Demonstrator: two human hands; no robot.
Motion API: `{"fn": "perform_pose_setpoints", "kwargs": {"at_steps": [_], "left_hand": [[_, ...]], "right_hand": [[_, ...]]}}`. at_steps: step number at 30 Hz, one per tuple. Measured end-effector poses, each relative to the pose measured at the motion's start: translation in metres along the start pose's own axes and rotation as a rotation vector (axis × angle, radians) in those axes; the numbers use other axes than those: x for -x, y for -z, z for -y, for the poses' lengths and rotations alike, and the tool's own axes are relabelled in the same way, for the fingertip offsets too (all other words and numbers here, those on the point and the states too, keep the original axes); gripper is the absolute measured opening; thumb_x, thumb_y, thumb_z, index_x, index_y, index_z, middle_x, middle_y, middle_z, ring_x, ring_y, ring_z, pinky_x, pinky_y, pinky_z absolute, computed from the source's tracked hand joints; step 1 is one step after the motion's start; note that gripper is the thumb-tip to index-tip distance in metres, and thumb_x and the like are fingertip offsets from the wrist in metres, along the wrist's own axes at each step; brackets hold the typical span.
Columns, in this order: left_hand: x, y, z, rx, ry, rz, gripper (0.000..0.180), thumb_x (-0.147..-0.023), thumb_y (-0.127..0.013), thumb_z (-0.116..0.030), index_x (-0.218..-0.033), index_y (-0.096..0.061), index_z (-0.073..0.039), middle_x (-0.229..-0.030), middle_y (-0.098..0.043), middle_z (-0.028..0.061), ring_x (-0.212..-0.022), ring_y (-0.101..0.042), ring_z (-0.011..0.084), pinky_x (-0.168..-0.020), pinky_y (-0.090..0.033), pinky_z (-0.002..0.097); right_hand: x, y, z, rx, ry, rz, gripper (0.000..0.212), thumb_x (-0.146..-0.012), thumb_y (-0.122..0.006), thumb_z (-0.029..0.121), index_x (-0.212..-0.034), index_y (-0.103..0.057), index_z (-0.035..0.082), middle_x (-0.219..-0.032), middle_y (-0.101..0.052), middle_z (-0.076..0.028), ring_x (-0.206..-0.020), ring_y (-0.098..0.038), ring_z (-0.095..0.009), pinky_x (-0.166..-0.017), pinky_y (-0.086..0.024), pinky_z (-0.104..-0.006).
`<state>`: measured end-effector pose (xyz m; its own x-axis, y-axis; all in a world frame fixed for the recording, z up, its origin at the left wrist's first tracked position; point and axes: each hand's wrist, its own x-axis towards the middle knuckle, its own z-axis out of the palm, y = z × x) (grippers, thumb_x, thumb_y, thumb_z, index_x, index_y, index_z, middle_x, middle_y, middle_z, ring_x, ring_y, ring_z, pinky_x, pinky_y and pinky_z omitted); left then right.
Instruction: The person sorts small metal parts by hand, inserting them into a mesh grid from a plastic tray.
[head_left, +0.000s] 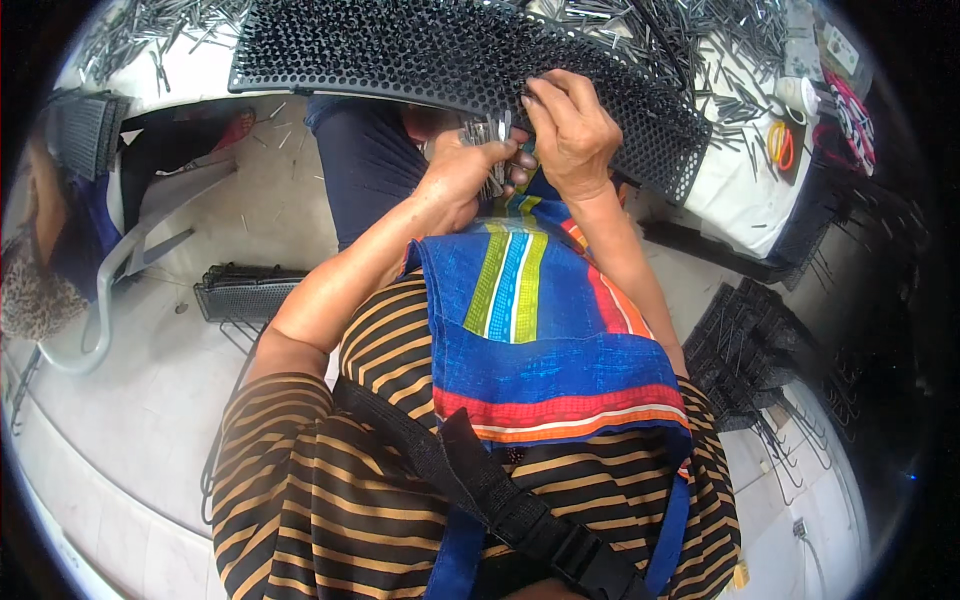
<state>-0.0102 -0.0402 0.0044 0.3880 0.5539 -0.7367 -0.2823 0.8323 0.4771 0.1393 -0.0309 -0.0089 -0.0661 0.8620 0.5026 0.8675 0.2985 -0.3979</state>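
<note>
My left hand [455, 178] is closed around a bunch of slim silvery metal pieces [497, 140], which stick up past the thumb. They look like small flat clips, but their exact kind is too small to tell. Just right of that bunch, my right hand [578, 140] has its thumb and fingers pinched together at the front part of a long black perforated board [684, 172]. Whatever sits between those fingertips is hidden. Small dark pieces stand densely in the board's holes over its left and middle, while bare holes show along its front edge and right end.
Loose metal pieces lie heaped on the white-covered table [755, 215] behind and beside the board. Orange-handled scissors [780, 146] and a white cup-like thing [797, 95] are at the right. Black wire racks [745, 345] stand lower right. Another person's arm [45, 190] shows far left.
</note>
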Motion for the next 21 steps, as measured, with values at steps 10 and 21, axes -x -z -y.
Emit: {"fn": "perform_pose_setpoints", "kwargs": {"at_steps": [10,21], "left_hand": [[-0.001,-0.002,0.007,-0.019,-0.006,0.046,0.012,-0.086,-0.058,0.003,-0.097,-0.063,0.003,-0.080,-0.068,0.0140,-0.060,-0.061,0.0152,-0.053,-0.050,0.0262],[0.000,-0.003,0.007,-0.026,0.003,0.035,0.011,-0.087,-0.058,0.001,-0.097,-0.063,0.002,-0.080,-0.068,0.0132,-0.060,-0.062,0.0149,-0.050,-0.048,0.0255]], "right_hand": [[0.009,0.015,0.001,-0.991,-0.850,0.308,0.008,-0.081,-0.067,0.001,-0.088,-0.067,-0.003,-0.077,-0.066,-0.003,-0.058,-0.055,-0.004,-0.051,-0.041,-0.0170],[0.019,0.013,-0.001,-0.987,-0.845,0.362,0.006,-0.083,-0.065,0.001,-0.089,-0.066,-0.002,-0.071,-0.064,-0.003,-0.054,-0.051,-0.003,-0.047,-0.036,-0.0164]]}}
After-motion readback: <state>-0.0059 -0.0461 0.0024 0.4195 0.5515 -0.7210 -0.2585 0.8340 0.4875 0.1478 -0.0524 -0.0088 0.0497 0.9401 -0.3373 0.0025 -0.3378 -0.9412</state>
